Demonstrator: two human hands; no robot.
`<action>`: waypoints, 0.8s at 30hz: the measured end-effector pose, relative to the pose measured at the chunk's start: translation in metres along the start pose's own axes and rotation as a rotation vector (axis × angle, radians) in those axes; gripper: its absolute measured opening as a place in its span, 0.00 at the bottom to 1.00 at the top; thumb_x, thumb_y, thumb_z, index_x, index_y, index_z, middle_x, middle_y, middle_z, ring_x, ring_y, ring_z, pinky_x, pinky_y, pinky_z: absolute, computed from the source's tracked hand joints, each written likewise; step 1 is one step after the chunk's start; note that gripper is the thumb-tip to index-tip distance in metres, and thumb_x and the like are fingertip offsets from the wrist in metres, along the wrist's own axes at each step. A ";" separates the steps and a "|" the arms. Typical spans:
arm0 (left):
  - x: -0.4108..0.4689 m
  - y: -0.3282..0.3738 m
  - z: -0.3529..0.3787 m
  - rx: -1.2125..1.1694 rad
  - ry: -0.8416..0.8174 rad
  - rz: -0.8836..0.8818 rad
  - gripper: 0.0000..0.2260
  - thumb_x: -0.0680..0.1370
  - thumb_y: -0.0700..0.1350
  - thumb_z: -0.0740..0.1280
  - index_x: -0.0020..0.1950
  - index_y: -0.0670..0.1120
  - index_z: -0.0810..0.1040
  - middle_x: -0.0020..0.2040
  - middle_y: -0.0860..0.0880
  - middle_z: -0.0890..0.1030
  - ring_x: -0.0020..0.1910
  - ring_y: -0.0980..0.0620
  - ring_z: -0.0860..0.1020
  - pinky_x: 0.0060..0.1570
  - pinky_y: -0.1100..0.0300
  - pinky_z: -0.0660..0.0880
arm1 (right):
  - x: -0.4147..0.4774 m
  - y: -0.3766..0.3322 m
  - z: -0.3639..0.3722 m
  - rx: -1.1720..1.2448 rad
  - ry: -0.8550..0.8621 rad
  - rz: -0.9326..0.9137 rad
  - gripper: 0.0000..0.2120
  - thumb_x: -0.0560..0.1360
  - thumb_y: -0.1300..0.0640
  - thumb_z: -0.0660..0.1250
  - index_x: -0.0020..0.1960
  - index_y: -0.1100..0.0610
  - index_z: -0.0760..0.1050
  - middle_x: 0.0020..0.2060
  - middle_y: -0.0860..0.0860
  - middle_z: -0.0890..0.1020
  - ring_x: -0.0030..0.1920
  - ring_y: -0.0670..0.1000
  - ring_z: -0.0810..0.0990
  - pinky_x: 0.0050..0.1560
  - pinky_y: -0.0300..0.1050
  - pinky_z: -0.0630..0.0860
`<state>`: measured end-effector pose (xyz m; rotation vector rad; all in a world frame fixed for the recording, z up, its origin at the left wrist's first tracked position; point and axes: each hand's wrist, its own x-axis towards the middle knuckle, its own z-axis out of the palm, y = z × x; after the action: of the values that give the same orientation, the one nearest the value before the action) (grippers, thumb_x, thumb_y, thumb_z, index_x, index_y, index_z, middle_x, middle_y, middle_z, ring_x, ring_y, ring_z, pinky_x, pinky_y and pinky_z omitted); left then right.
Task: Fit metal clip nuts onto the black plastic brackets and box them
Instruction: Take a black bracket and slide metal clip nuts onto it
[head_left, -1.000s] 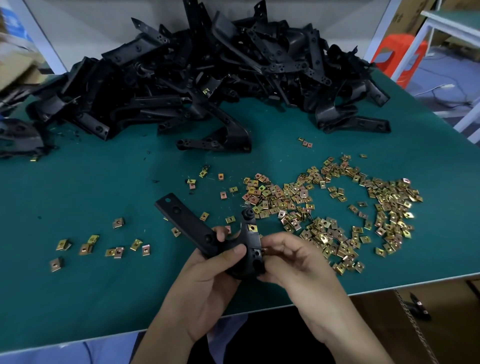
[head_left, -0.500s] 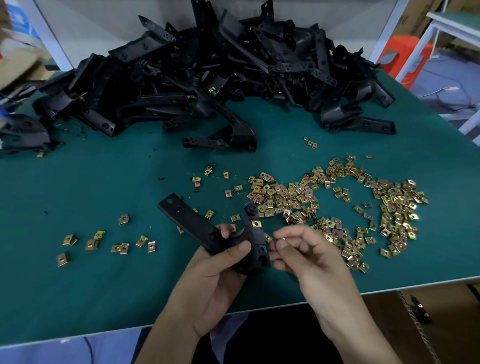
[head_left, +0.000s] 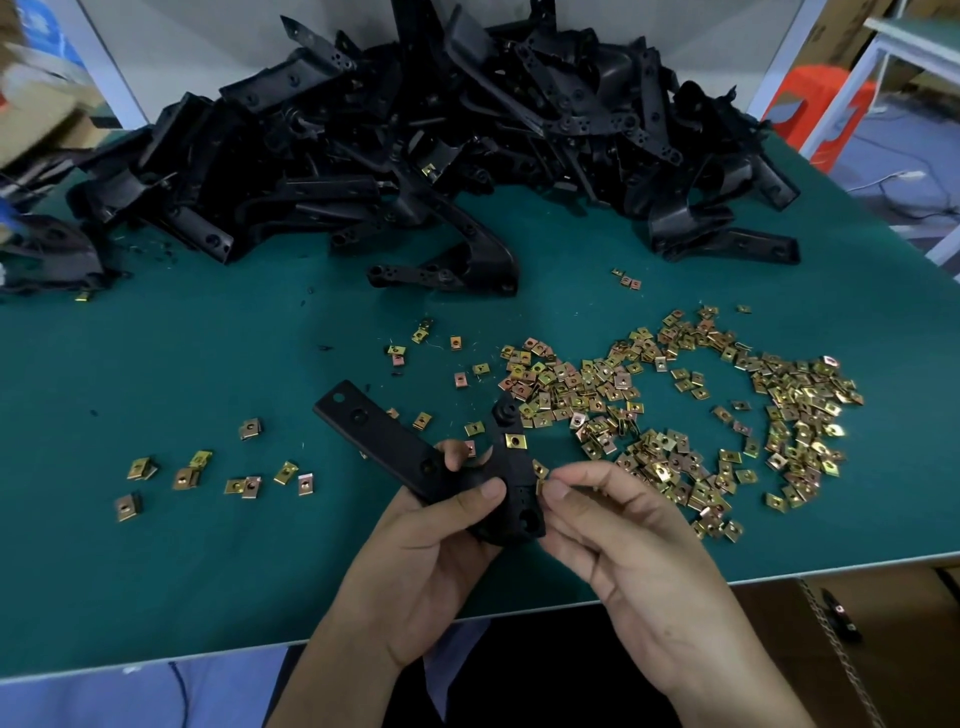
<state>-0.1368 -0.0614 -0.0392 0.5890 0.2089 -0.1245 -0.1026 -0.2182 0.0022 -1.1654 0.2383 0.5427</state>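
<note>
Several loose clip nuts (head_left: 244, 486) lie scattered on the green mat (head_left: 156, 364) at the left, small squarish folds of yellowish plated metal, each with a hole in the middle. Behind them a tangled pile of brackets (head_left: 415, 156) sits at the back of the mat, matte black moulded plastic with flat drilled arms and curved bodies, probably heaped there as stock within reach. The left hand (head_left: 431, 545) grips one bracket (head_left: 384, 441) near its bend, thumb on top and fingers curled round it, holding it up off the mat so its edge faces the other hand; one flat arm sticks out to the upper left. One fitted nut (head_left: 516, 441) already sits clipped on the bracket's upright arm. The right hand (head_left: 639, 551) pinches a second nut (head_left: 540, 486) between thumb and forefinger, touching the bracket's right edge, seemingly lined up to slide on. To the right, the main heap of nuts (head_left: 675, 447) spreads out close to that hand, handy for picking. No box shows in view
</note>
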 end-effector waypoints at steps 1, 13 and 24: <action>0.000 0.000 0.000 0.000 0.006 -0.001 0.13 0.72 0.31 0.71 0.46 0.48 0.74 0.60 0.36 0.81 0.60 0.39 0.81 0.54 0.50 0.81 | 0.000 -0.001 0.001 -0.005 0.000 -0.001 0.07 0.62 0.60 0.75 0.40 0.57 0.85 0.44 0.61 0.86 0.41 0.53 0.86 0.40 0.42 0.83; 0.001 -0.002 -0.006 -0.011 -0.070 -0.019 0.19 0.68 0.32 0.79 0.48 0.48 0.73 0.58 0.38 0.79 0.59 0.38 0.78 0.63 0.43 0.72 | 0.004 -0.004 -0.006 -0.079 -0.106 0.033 0.13 0.56 0.60 0.80 0.40 0.53 0.84 0.35 0.57 0.81 0.36 0.52 0.82 0.39 0.40 0.81; -0.002 -0.001 -0.004 -0.019 -0.132 -0.064 0.21 0.66 0.29 0.78 0.48 0.46 0.73 0.59 0.37 0.73 0.61 0.36 0.79 0.57 0.44 0.78 | 0.001 -0.013 -0.009 -0.198 -0.230 0.062 0.17 0.59 0.67 0.76 0.45 0.59 0.78 0.29 0.53 0.76 0.32 0.48 0.77 0.45 0.42 0.71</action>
<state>-0.1398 -0.0596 -0.0428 0.5534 0.1006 -0.2229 -0.0942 -0.2301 0.0081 -1.2779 0.0226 0.7623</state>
